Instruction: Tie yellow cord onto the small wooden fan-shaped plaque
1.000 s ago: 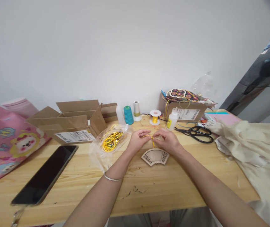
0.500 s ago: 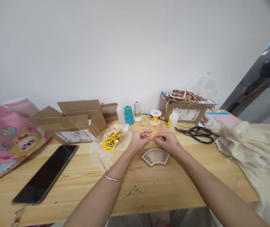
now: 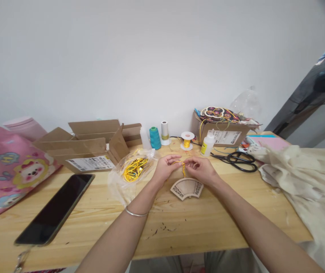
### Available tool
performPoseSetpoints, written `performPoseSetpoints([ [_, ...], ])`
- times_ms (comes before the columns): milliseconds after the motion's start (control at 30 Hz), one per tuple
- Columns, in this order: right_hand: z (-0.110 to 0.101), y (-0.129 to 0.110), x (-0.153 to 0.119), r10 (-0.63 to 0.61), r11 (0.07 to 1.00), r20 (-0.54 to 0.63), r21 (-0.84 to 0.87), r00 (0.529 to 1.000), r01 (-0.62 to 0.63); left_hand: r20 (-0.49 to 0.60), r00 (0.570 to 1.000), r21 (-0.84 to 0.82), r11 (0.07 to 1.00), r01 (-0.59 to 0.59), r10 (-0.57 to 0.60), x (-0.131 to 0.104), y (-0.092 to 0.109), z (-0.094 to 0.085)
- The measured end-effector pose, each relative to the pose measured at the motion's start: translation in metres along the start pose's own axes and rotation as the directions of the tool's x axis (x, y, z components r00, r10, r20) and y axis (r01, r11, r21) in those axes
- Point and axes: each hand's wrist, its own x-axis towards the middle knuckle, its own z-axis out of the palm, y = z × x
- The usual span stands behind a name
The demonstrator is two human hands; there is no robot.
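Observation:
A fan-shaped wooden pendant with cut-out lattice ends lies on the table in front of me. Yellow cord runs up from its top edge to my fingers. My left hand pinches the cord from the left side, thumb and forefinger together. From the right, my right hand pinches the same cord close by, its fingers curled. The fingertips are only a little apart, and the exact loops between them are too small to make out.
A plastic bag of yellow cord lies left of my hands. Behind stand a teal thread cone, a yellow-thread spool and a glue bottle. Black scissors and cream cloth lie right; a phone and open carton left.
Both hands have shifted very slightly to the left, still pinching the cord. The cord above the pendant now leans a touch left, while the pendant stays on the table.

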Motion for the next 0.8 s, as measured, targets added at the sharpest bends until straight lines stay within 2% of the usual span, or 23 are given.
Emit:
performPoseSetpoints([
  [167,-0.003,0.000,0.000,0.040,0.998,-0.023,-0.052,0.999,-0.041,-0.006,1.000,0.044,0.999,-0.007,0.007,0.002,-0.001,0.000],
  [267,-0.004,-0.004,0.000,0.108,0.994,-0.034,0.004,0.994,-0.108,-0.020,1.000,0.084,0.996,-0.010,0.012,0.002,-0.003,0.002],
  [367,-0.006,-0.010,-0.001,0.206,0.954,0.045,0.212,0.977,-0.211,-0.024,1.000,0.113,0.994,-0.005,0.008,0.003,-0.004,0.002],
  [467,-0.014,-0.016,-0.001,0.242,0.801,0.179,0.517,0.953,-0.301,-0.049,0.999,0.107,0.994,-0.005,0.011,0.003,-0.005,0.000],
  [533,-0.022,-0.016,0.000,0.248,0.694,0.183,0.652,0.951,-0.307,-0.067,0.998,0.092,0.996,-0.001,0.008,0.003,-0.005,-0.002],
  [600,-0.031,-0.015,0.001,0.285,0.668,0.077,0.698,0.955,-0.256,-0.081,0.997,0.084,0.996,0.003,0.004,0.003,-0.005,-0.003],
  [667,-0.036,-0.015,0.003,0.320,0.754,-0.132,0.635,0.938,-0.168,-0.092,0.996,0.084,0.996,0.009,-0.001,0.003,-0.003,-0.003],
  [733,-0.037,-0.016,0.005,0.280,0.882,-0.331,0.460,0.901,-0.105,-0.098,0.995,0.088,0.996,0.020,-0.011,0.003,-0.002,-0.002],
  [800,-0.031,-0.018,0.005,0.143,0.972,-0.388,0.227,0.911,-0.056,-0.095,0.995,0.097,0.995,0.023,-0.013,0.003,-0.001,-0.001],
])
